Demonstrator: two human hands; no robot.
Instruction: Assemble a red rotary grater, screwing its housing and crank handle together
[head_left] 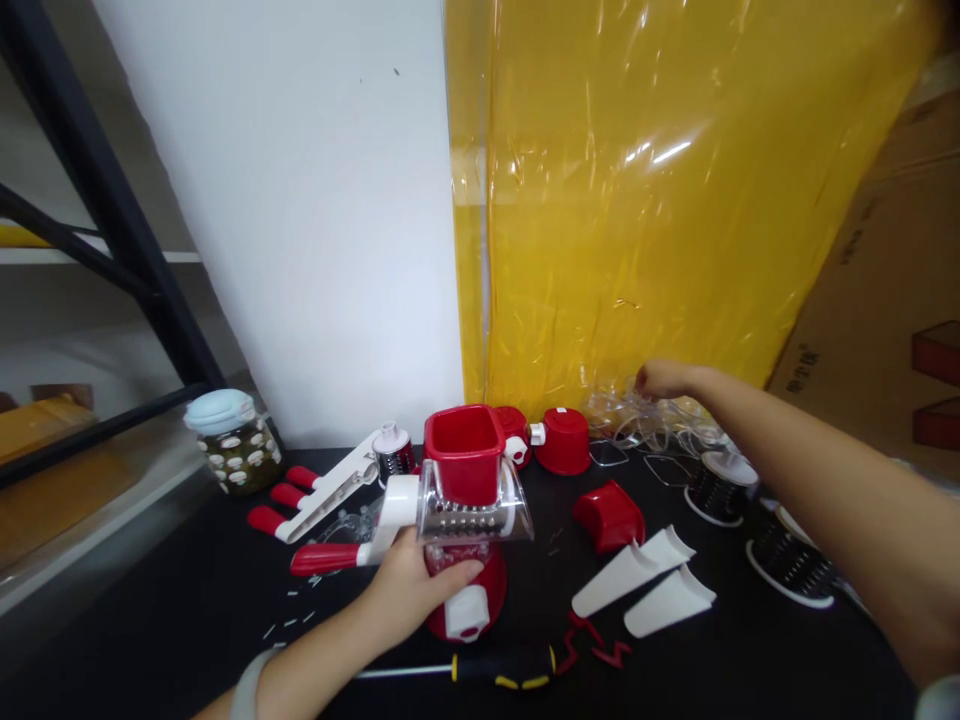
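Observation:
My left hand (420, 580) is wrapped around the stem of a rotary grater (469, 510). The grater stands upright with a red square hopper (463, 432), a clear housing around a metal drum, and a white crank with a red handle (324, 559) pointing left. At the back right, my right hand (661, 381) reaches into a heap of clear plastic parts (637, 415). Its fingers are curled down among them, apparently gripping one; their tips are partly hidden. In front of the grater lies a black and yellow screwdriver (504, 665).
White crank arms with red handles (304, 495) lie left, near a lidded jar (236, 440). Red bases (562, 441) stand behind the grater. A red hopper (611, 515), white tapered pieces (670, 600), red strips (596, 642) and grater drums (721, 487) lie right. Yellow sheeting (637, 200) hangs behind.

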